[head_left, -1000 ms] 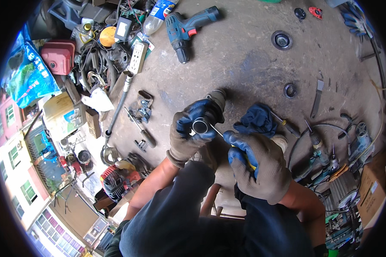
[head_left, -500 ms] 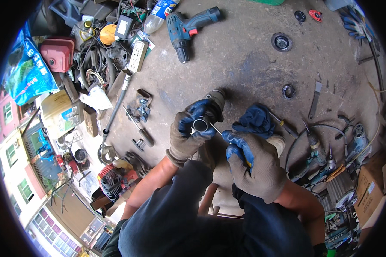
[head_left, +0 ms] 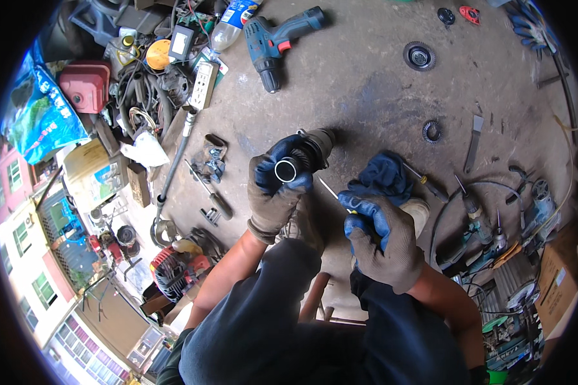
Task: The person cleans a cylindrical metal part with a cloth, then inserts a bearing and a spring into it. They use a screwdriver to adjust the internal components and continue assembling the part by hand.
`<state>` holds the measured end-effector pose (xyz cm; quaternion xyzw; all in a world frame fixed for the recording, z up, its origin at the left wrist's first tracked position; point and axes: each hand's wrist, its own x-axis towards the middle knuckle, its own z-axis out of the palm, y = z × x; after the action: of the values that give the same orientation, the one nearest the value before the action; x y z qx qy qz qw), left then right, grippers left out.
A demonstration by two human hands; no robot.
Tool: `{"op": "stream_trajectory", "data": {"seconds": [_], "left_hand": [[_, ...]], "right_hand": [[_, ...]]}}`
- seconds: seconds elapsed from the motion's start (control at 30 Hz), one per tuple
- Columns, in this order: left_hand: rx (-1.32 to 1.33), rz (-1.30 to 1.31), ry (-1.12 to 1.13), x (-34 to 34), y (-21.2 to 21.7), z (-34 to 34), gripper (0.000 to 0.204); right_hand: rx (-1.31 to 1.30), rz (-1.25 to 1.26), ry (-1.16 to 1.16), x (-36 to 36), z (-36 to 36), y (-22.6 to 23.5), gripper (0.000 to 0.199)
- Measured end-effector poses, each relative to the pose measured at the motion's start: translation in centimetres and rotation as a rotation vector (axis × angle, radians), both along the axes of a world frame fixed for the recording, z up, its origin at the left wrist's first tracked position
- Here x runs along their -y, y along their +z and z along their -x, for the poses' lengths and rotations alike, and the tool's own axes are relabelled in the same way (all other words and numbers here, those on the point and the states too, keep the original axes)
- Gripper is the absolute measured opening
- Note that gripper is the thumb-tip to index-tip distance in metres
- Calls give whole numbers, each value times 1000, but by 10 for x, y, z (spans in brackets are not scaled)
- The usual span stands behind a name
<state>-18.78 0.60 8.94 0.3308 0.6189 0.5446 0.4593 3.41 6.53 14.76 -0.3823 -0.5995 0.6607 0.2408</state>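
Observation:
My left hand (head_left: pixel 271 199), in a grey-brown glove with blue coated fingers, grips a dark metal tool housing (head_left: pixel 319 145). The housing's round, bright-rimmed opening (head_left: pixel 286 171) faces up toward me. To its right, my right hand (head_left: pixel 392 240), gloved alike, is closed around a thin screwdriver (head_left: pixel 329 188). Its slim shaft points up and left, with the tip a little apart from the housing. Most of its handle is hidden in the fist; a bit of yellow shows. A crumpled dark blue cloth or glove (head_left: pixel 386 178) lies on the ground beyond the right hand.
A cordless drill (head_left: pixel 271 51) lies at the far side, and a toothed gear disc (head_left: pixel 419 56) and ring gear (head_left: pixel 431 131) lie far right. A scraper blade (head_left: pixel 474 144) and another screwdriver (head_left: pixel 427 183) are to the right. Power tools and cables crowd the right; a power strip (head_left: pixel 203 85) and clutter fill the left.
The screwdriver's tip has come away from the housing's rim. My left hand has shifted slightly left and turned the housing so that its round opening shows more fully.

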Motion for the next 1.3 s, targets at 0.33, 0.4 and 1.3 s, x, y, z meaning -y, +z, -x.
{"op": "stream_trajectory", "data": {"seconds": [0.33,0.4,1.3], "left_hand": [[-97,-87,-82,6,-8,1,47],[-122,-106,-99,4,-7,0,47],[-83,-49,-33,-1,3,1,51]], "right_hand": [[-97,-87,-64,-4,12,-7,45],[-16,-90,-3,-9,8,3,36],[45,-306,77,9,25,-26,45]]}}
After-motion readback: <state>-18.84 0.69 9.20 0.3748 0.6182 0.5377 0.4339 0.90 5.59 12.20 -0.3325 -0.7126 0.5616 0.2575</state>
